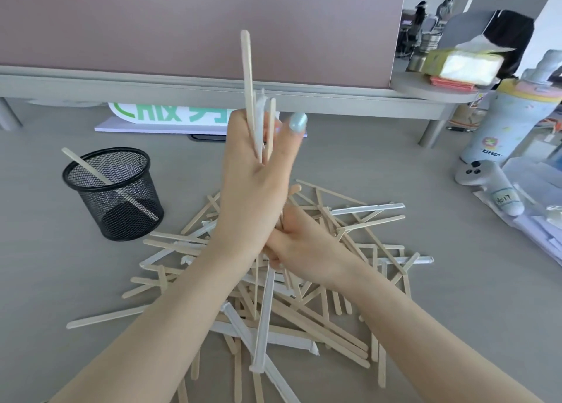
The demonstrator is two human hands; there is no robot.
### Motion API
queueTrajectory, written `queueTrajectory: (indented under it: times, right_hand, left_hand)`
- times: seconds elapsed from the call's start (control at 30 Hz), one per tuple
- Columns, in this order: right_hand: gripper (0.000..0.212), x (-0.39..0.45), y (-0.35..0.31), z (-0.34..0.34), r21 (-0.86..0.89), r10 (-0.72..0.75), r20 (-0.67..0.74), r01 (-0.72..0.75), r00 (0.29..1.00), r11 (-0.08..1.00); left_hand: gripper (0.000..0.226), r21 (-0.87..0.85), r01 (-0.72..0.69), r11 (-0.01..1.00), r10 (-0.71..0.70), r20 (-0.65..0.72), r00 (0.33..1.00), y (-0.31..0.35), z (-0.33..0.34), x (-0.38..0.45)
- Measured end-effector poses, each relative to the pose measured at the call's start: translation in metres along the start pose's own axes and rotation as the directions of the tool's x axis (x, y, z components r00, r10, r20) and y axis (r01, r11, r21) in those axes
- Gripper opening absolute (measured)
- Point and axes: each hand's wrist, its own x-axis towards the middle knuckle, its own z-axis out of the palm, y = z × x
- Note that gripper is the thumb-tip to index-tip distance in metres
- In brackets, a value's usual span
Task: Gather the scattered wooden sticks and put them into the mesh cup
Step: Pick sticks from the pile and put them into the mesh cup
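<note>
A loose pile of several wooden sticks (307,305), some in white paper wrappers, lies on the grey desk in front of me. My left hand (252,184) is raised above the pile and holds a small upright bundle of sticks (248,77) that pokes up past its fingers. My right hand (292,241) sits just below it, fingers curled round the bundle's lower end. The black mesh cup (115,196) stands to the left of the pile with one stick (88,167) leaning inside it.
A pink divider panel (194,22) and grey shelf close the back. A green-lettered sign (170,117) lies under the shelf. At the right are a pastel bottle (504,123), a tissue pack (465,65), a grey toy (489,187) and papers (541,208).
</note>
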Motion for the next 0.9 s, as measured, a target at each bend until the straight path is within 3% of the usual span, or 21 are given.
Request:
queueTrajectory:
  times: [0.1, 0.27, 0.4, 0.5, 0.6, 0.7, 0.8, 0.9]
  right_hand:
    - [0.022, 0.000, 0.002, 0.001, 0.024, 0.029, 0.026, -0.030, 0.999, 0.999]
    - [0.037, -0.001, -0.001, -0.002, -0.007, 0.123, 0.040, -0.123, 0.992, 0.992]
    - [0.038, -0.001, 0.001, 0.001, 0.051, 0.153, 0.020, -0.154, 0.988, 0.987]
    - [0.032, 0.001, 0.003, 0.004, 0.166, 0.177, 0.054, -0.184, 0.983, 0.969]
    - [0.021, 0.001, 0.003, 0.001, 0.088, 0.154, 0.074, -0.160, 0.985, 0.983]
    - [0.014, 0.000, 0.000, -0.002, -0.059, 0.100, 0.050, -0.097, 0.994, 0.994]
    - [0.011, -0.002, -0.005, -0.004, -0.189, 0.074, -0.011, -0.075, 0.997, 0.979]
    - [0.016, -0.003, -0.004, -0.008, -0.284, 0.083, -0.021, -0.085, 0.996, 0.955]
  left_hand:
    - [0.052, 0.110, -0.096, 0.989, 0.084, 0.111, 0.990, -0.002, 0.001, -0.005]
    - [0.086, 0.343, -0.292, 0.893, 0.160, 0.363, 0.918, -0.008, 0.003, -0.007]
    - [0.079, 0.462, -0.355, 0.813, 0.118, 0.467, 0.876, -0.011, 0.003, -0.010]
    - [0.047, 0.440, -0.271, 0.856, 0.099, 0.376, 0.922, -0.016, 0.002, -0.006]
    - [0.008, 0.342, -0.195, 0.919, 0.129, 0.206, 0.970, -0.016, 0.002, -0.003]
    - [0.022, 0.254, -0.183, 0.950, 0.169, 0.079, 0.983, -0.010, -0.001, 0.002]
    - [0.021, -0.061, -0.085, 0.994, 0.080, -0.083, 0.993, -0.002, -0.008, 0.014]
    - [0.023, -0.314, -0.055, 0.948, -0.026, -0.248, 0.968, 0.005, -0.023, 0.028]
